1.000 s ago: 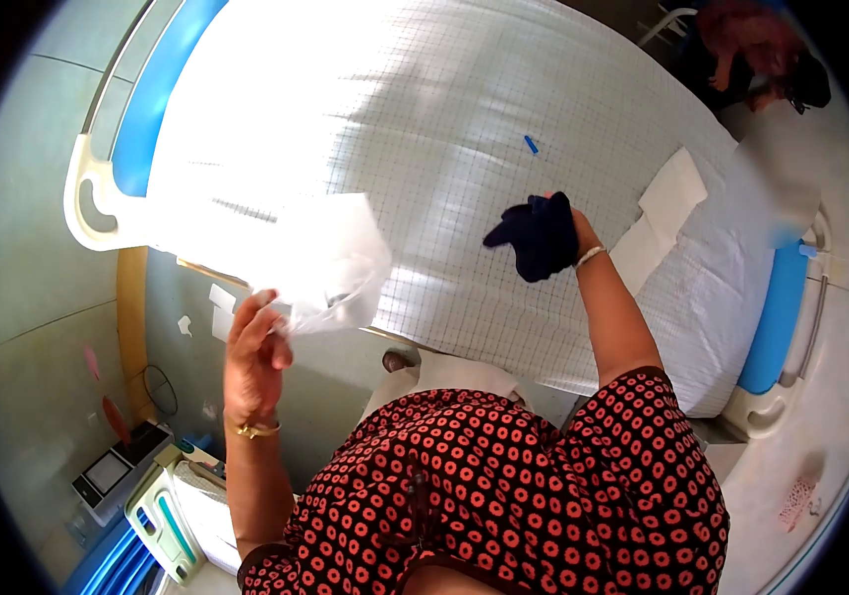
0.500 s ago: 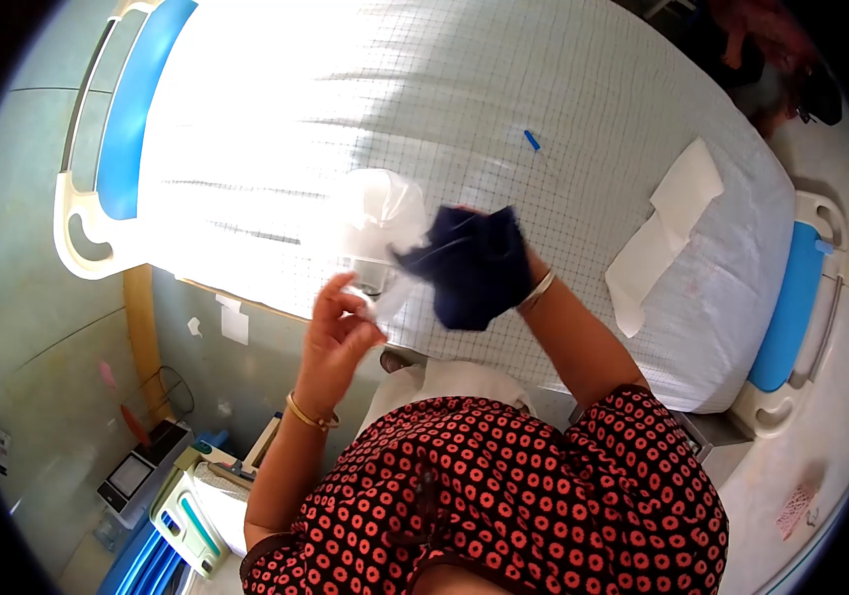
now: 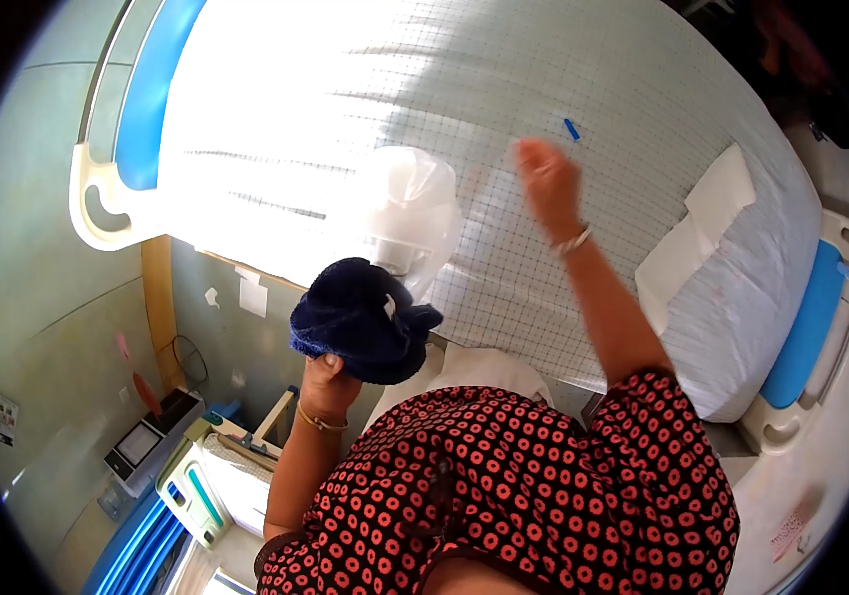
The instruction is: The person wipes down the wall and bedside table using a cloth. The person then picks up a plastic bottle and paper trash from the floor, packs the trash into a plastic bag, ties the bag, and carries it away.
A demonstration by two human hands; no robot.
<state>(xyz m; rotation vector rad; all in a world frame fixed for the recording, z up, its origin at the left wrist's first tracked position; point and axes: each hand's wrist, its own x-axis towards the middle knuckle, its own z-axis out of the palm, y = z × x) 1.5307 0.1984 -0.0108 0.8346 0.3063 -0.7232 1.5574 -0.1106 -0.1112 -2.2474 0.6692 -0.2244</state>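
Note:
My left hand point(image 3: 330, 385) is closed around a bunched dark blue plush cloth point(image 3: 360, 322), with the thumb showing at its lower edge. A small white patch, perhaps a label, shows on the cloth. Just beyond it on the bed stands a translucent plastic container or bag point(image 3: 424, 203), partly hidden by the cloth; its exact kind is unclear in the glare. Over the bed to the right, my right hand point(image 3: 550, 188) has its fingers curled in; anything inside them is hidden. Near its fingers lies a small blue stick-like piece point(image 3: 571, 129).
The bed point(image 3: 504, 59) has a checked sheet and blue-and-cream end boards point(image 3: 801, 317). A folded white sheet of paper or cloth point(image 3: 722, 198) lies at the right. Below left stand a device with a screen point(image 3: 137, 444) and blue tubing point(image 3: 137, 565).
The dark blue cloth has passed from my right hand to my left, which has turned to grip it. My right hand has moved up and outward over the bed, away from the cloth.

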